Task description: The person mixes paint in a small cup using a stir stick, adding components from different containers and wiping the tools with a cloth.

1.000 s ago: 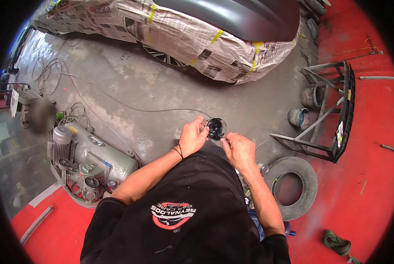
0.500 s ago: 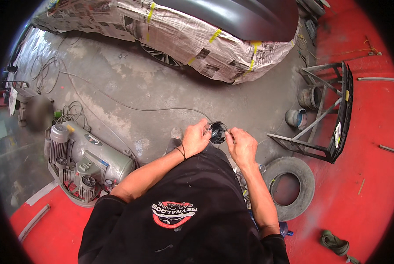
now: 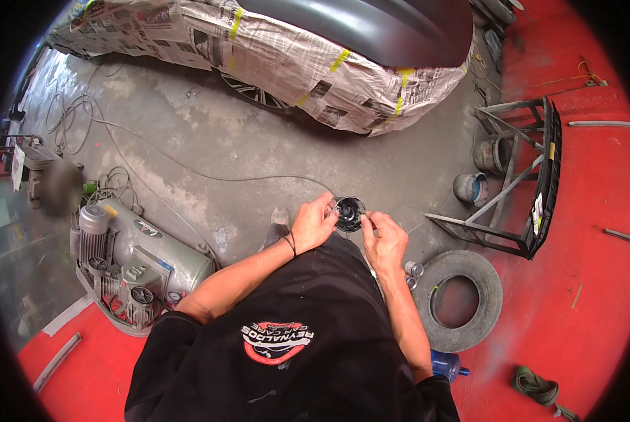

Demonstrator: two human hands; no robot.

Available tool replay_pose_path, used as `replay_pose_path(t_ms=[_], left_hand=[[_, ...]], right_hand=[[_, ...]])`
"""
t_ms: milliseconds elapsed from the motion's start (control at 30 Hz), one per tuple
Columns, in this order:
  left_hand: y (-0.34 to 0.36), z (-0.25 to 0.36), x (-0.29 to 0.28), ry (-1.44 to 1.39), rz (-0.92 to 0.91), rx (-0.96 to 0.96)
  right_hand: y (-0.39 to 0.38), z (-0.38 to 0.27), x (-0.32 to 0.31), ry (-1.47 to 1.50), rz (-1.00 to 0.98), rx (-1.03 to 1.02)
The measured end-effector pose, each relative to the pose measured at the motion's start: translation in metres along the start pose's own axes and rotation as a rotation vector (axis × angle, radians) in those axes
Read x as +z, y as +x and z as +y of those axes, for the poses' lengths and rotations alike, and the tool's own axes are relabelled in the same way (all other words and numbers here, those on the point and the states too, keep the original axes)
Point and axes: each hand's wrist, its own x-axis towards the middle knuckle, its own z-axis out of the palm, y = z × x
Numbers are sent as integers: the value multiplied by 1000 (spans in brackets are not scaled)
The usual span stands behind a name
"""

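Grip nearly closed, the left hand [image 3: 314, 224] and right hand [image 3: 385, 238] apparently pinch 1 round cup [image 3: 352, 199] between them.

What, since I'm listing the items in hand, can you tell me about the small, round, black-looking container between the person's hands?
The small, round, black-looking container is open-topped and seen from above, with a thin, paler rim and a dark, glossy interior streaked with grey highlights. Its material and contents are unclear. It sits in front of the person's black shirt, between the bare left hand and bare right hand, whose fingertips meet opposite sides of its rim. Its underside is hidden.
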Motion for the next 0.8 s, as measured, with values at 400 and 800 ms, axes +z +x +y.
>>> replay_pose_path(t_ms=[400,800], left_hand=[[5,-14,-3,73,46,62],[4,-21,-2,87,82,116]], right_hand=[[18,13,-20,-258,-205,-244],[5,7,0,-12,-80,-54]])
